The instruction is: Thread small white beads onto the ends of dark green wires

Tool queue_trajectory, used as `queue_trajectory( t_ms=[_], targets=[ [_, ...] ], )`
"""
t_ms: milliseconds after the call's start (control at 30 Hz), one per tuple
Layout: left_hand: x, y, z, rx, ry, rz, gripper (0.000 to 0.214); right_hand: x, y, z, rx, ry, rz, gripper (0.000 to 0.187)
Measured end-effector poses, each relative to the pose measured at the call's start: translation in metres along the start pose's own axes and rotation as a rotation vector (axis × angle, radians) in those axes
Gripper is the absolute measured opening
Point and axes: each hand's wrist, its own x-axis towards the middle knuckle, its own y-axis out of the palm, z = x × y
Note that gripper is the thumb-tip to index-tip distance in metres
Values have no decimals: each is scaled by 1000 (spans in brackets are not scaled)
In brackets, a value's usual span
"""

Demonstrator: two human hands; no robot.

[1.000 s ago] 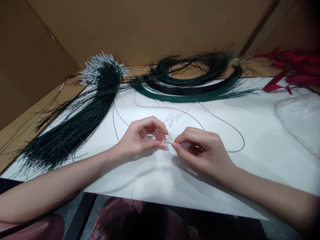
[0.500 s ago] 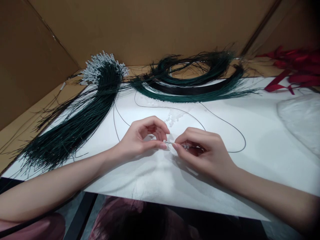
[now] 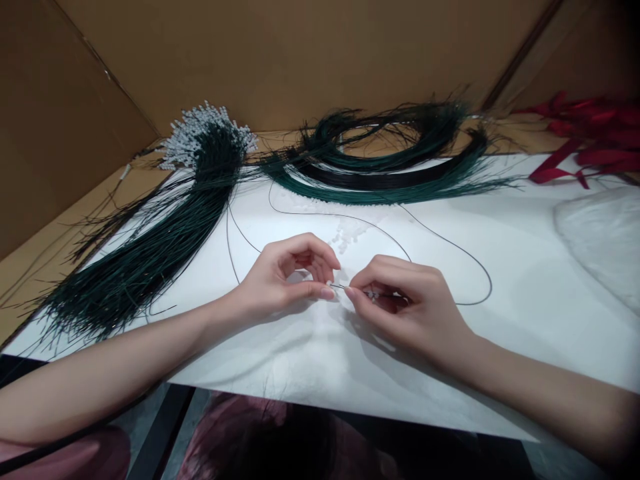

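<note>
My left hand is curled, with a tiny white bead at the tip of its thumb against the bent fingers. A thin dark cord runs from the bead to my right hand, whose thumb and forefinger pinch it. More small white beads show under the right hand's fingers, partly hidden. The cord's long loop lies on the white sheet beyond the right hand. Loose white beads lie scattered past my fingertips.
A thick bundle of dark green cords with white beaded ends lies at left. Curved cord bundles rest at the back. Red ribbons and a clear plastic bag are at right. Cardboard walls stand behind the white sheet.
</note>
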Motion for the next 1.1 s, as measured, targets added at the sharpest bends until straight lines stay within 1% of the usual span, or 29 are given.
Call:
queue_trajectory(
  t_ms=[133,367,667,967,1100],
  targets=[
    [0,1,-1,49,-14,-8,29,0,1,1,-5,-6,-1,18],
    [-2,4,-1,90,-17,16,27,0,2,0,-9,-2,17,16],
    [-3,6,1,105,49,46,22,1,2,1,-18,1,26,16],
    [-3,7,2,101,85,20,25,0,1,0,-32,-3,37,16],
    [-2,7,3,108,88,27,25,0,1,1,-28,-7,32,16]
  ],
)
